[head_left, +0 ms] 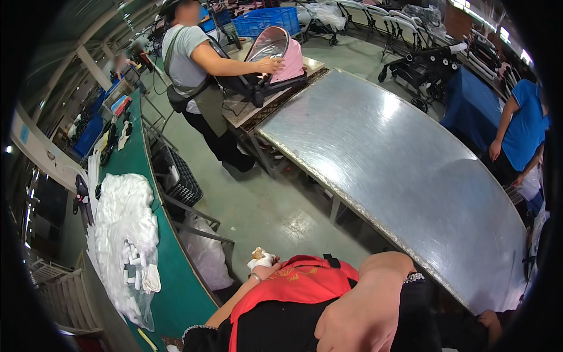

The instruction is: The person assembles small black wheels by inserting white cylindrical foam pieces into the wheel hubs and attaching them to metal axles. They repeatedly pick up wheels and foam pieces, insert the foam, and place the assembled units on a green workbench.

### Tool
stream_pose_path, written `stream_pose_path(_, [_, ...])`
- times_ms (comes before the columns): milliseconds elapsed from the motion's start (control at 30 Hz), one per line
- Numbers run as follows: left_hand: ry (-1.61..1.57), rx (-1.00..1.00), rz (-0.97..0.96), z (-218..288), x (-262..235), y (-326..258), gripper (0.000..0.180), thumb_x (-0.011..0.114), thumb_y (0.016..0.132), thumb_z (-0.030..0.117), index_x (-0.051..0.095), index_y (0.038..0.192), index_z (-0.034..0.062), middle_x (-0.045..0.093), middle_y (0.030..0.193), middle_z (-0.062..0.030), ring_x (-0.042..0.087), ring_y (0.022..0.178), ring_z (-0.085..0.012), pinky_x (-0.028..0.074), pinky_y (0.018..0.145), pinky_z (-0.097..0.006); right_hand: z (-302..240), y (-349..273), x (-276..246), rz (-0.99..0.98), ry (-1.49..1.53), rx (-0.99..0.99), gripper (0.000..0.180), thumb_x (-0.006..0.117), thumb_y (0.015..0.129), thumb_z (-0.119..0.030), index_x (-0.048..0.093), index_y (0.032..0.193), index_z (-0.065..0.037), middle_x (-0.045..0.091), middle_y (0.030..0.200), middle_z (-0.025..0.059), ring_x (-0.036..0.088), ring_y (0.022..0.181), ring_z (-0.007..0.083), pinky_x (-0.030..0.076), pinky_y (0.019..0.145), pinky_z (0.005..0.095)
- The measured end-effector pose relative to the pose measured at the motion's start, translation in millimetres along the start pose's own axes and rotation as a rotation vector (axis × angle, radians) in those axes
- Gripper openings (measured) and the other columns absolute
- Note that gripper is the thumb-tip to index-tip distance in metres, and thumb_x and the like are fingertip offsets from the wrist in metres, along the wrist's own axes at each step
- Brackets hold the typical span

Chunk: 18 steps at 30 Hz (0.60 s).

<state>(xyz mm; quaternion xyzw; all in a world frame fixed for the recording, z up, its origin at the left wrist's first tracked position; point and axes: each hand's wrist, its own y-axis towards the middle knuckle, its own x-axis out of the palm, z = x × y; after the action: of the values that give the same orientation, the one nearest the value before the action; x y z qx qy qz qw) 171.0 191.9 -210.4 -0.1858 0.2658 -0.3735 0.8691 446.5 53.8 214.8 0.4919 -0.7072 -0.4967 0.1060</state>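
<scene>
One metal table (387, 158) and one green bench (173, 270) flank seemingly concrete floor (258, 205).

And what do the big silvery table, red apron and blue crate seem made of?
Silvery table: probably metal-topped, scuffed sheen, with bright streaky glare. Red apron: likely fabric, matte; it drapes and folds. Blue crate: probably moulded plastic, from its openwork sides; finish unclear.

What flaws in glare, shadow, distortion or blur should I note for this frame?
Head view: white glare on the metal table; head view: fisheye bowing along that table's edges and the green bench, with black corners; head view: a shadow low on the right hand; head view: a blurred patch over the face of the co-worker in grey.
</scene>
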Motion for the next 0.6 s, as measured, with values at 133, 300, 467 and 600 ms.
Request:
stream_pose_path(133, [-0.018, -0.001, 0.005, -12.0, -3.5, 0.3, 0.035, 0.067, 0.086, 0.025, 0.065, 0.112, 0.0022, 0.068, 0.097, -0.0094, 0.064, 0.09, -0.0197, 0.049, 0.081, -0.031, 6.9, 3.1, -0.5, -0.064, -0.063, -0.003, 0.033, 0.068, 0.088, -0.042, 0.059, 0.076, -0.013, 0.053, 0.073, 0.0059, 0.057, 0.065, 0.0267, 0.042, 0.053, 0.0393])
stream_pose_path(300, [0.098, -0.02, 0.031, 38.1, -3.4, -18.4, 0.034, 0.067, 0.086, 0.023, 0.064, 0.11, 0.0002, 0.067, 0.096, -0.0093, 0.063, 0.088, -0.0187, 0.049, 0.079, -0.031, 15.1, 4.7, 0.6, 0.065, 0.101, -0.076, 0.03, 0.071, 0.087, -0.043, 0.064, 0.084, -0.013, 0.058, 0.078, 0.0048, 0.059, 0.067, 0.0274, 0.043, 0.053, 0.0391])
stream_pose_path(467, [0.099, 0.016, 0.019, 15.4, -3.4, -10.4, 0.032, 0.067, 0.085, 0.022, 0.065, 0.109, 0.0003, 0.068, 0.095, -0.0092, 0.063, 0.088, -0.0185, 0.049, 0.08, -0.031, 18.6, 5.4, 1.0, 0.046, 0.096, -0.054, 0.031, 0.073, 0.084, -0.043, 0.066, 0.088, -0.013, 0.06, 0.079, 0.005, 0.059, 0.067, 0.0283, 0.043, 0.053, 0.039])
stream_pose_path(600, [0.141, 0.02, -0.005, 26.6, 5.2, -18.8, 0.036, 0.066, 0.085, 0.025, 0.064, 0.111, 0.0014, 0.069, 0.099, -0.0133, 0.066, 0.093, -0.0233, 0.05, 0.082, -0.034, 24.1, 7.0, -1.3, 0.057, 0.111, -0.005, 0.031, 0.074, 0.084, -0.043, 0.067, 0.089, -0.014, 0.059, 0.076, 0.0052, 0.058, 0.064, 0.0291, 0.043, 0.053, 0.0389])
